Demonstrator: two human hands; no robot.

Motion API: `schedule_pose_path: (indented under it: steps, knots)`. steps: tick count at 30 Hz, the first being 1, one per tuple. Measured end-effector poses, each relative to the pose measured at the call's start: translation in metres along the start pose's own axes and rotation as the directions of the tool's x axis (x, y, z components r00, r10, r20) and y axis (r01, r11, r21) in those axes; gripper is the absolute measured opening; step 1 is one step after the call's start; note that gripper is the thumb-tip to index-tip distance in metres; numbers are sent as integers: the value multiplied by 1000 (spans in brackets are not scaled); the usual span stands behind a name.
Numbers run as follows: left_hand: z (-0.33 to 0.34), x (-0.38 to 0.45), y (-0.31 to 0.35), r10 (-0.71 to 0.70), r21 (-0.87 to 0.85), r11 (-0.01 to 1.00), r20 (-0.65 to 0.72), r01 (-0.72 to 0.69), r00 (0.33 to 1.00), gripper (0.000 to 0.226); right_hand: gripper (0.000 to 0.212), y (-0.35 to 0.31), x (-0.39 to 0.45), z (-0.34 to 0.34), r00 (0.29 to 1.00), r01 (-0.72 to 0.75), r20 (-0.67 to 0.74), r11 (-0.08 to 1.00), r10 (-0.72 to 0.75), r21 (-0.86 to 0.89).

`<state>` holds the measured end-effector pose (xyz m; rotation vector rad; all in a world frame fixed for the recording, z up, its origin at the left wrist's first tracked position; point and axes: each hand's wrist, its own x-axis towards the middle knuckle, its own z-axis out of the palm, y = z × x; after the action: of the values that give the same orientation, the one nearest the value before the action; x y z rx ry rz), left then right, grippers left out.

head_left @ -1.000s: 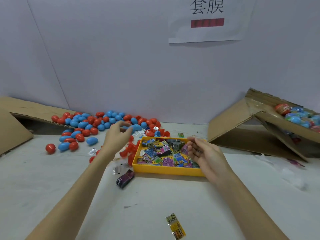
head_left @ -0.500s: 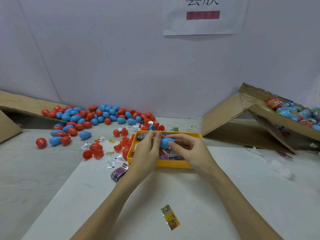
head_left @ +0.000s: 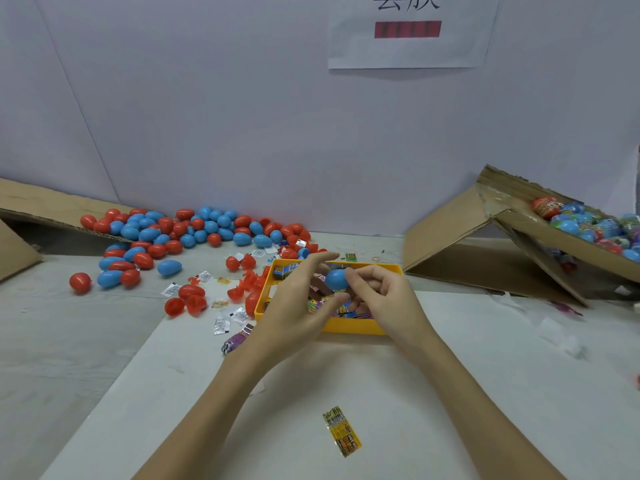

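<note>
A second ago the left hand (head_left: 298, 301) was out at the egg pile (head_left: 187, 240) far to its left. Now it is back in the middle, and the blue egg (head_left: 335, 279) sits between it and the right hand (head_left: 384, 299). Both hands pinch it in fingers and thumb above the yellow tray (head_left: 349, 328) beneath them (the fetch looks done, and working on the egg seems next).

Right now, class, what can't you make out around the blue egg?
Head view:
blue egg: underside hidden behind left hand and right hand.
yellow tray: middle contents covered by both hands.
wall sign: top characters cut off by the frame edge.
</note>
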<state>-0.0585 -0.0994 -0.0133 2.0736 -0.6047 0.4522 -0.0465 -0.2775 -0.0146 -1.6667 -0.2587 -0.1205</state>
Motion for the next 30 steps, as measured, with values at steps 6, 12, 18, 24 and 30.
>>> schedule_pose_path:
  steps: [6,12,18,24,30]
  knots:
    - [-3,2,-2,-19,24,999,-81,21,997,33,20,2,3,-1,992,10,-123,996,-21,-91]
    - [-6,3,-11,-127,-93,989,-163,113,978,25,19,1,1,9,990,6,-98,713,-105,-701]
    - [-5,3,-15,-138,-53,990,-150,132,979,31,33,-9,10,11,984,-176,-143,666,104,-725]
    - [-2,3,-14,-120,5,992,-141,122,983,32,21,-3,13,7,977,-206,-182,689,109,-695]
    - [-3,3,-16,-109,35,993,-145,115,983,32,34,-4,14,11,973,-227,-193,681,127,-696]
